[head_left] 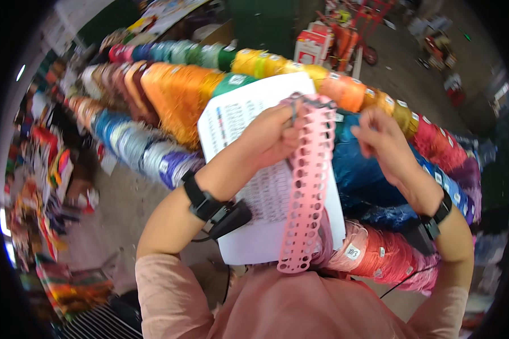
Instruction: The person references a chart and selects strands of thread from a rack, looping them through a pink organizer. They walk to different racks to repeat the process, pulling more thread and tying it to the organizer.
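My left hand (280,134) is closed around the upper part of a long pink strip (306,198) with round holes along both edges, like a thread organizer card. Dark strands show at the strip's top end. Behind the strip lies a white printed sheet (234,248) with rows of text and small colour marks; my left forearm crosses it. To the right, apart from the strip, my right hand (382,135) is raised over blue thread hanks (350,161), its fingers curled together. Whatever they may pinch is too small to make out.
Rows of colour-sorted thread hanks surround the sheet: orange (175,93), yellow (260,63), pale blue (124,138), coral pink (373,254). A red and white box (313,45) and a red hand truck (373,22) stand beyond. Colourful heaps (51,192) lie at the left.
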The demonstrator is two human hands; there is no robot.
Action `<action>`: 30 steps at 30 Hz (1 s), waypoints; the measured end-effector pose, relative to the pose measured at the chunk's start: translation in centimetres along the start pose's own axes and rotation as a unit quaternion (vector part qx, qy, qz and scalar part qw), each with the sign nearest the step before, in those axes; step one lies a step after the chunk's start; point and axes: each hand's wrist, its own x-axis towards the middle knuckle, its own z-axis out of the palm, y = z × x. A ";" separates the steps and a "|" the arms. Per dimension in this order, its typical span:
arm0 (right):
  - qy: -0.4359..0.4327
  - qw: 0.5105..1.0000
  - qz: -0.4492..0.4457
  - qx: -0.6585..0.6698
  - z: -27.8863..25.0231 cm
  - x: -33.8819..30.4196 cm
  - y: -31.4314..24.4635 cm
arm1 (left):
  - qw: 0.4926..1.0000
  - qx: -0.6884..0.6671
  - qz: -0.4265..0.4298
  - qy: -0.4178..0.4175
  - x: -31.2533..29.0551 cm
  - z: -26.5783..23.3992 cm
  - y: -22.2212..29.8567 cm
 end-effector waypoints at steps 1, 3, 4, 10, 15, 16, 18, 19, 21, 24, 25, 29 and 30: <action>-0.004 0.998 0.056 0.021 0.6 -0.9 0.2 | 1.000 -0.022 -0.004 -0.005 0.4 0.2 -0.2; -0.035 0.989 0.122 0.075 1.9 -2.3 -0.3 | 0.995 -0.094 0.013 -0.026 0.9 1.5 -1.2; -0.060 0.982 0.137 0.111 2.5 -2.5 -0.5 | 0.988 -0.146 0.028 -0.043 1.2 1.7 -1.6; -0.054 0.969 0.113 0.212 2.9 -3.2 -1.0 | 0.985 -0.147 0.096 -0.007 -0.8 5.6 -1.8; 0.008 0.985 0.034 0.169 -1.0 -3.8 -1.9 | 0.968 0.009 0.096 0.232 -6.5 3.4 0.3; 0.020 0.985 0.030 0.166 -1.7 -3.9 -2.2 | 0.987 -0.042 0.084 0.129 -8.2 1.4 1.0; 0.067 0.987 0.032 0.144 -3.4 -3.7 -2.1 | 0.967 -0.059 0.131 0.210 -10.3 1.6 3.5; 0.067 0.989 0.025 0.132 -4.1 -3.5 -1.9 | 0.967 -0.099 0.178 0.154 -11.9 0.2 4.6; 0.117 0.986 0.011 0.121 -5.1 -3.2 -1.9 | 0.957 -0.155 0.213 0.120 -14.3 -0.7 7.8; 0.104 0.980 0.008 0.167 -7.3 -2.8 -2.3 | 0.911 -0.127 0.363 0.150 -20.0 -4.3 12.5; 0.081 0.984 0.017 0.161 -7.4 -2.6 -2.2 | 0.872 -0.022 0.386 0.301 -21.7 -5.8 13.5; 0.118 0.976 0.032 0.179 -8.8 -0.7 -0.7 | 0.723 0.247 0.296 0.573 -20.7 -7.5 10.7; 0.119 0.982 0.035 0.145 -8.3 -0.4 -0.4 | 0.674 0.317 0.300 0.596 -20.0 -7.6 9.1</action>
